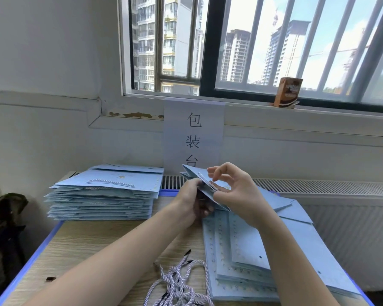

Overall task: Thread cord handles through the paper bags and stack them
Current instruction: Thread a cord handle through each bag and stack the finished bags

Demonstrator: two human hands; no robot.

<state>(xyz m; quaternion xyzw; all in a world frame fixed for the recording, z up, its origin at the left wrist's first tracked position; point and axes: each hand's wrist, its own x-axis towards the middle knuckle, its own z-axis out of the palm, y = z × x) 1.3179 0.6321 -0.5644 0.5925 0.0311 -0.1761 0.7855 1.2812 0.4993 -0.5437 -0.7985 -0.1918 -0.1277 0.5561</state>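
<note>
Loose cords [181, 283] nearest, a bag [205, 186] held up between both hands beyond them.

Twisted white cords lie in a tangle on the wooden table [93, 244], below and between the forearms. Under the right hand [237, 193] flat blue bags [263, 250] spread in a loose pile. That hand pinches a cord at the raised bag's top edge, its other fingers relaxed; the left hand [190, 199] grips the same bag from below. Left of the hands stands a neat stack of finished bags [104, 195], a cord handle on top. Farther back, a paper sign [194, 133] hangs beneath the window, with a brown carton [287, 92] on the sill.
</note>
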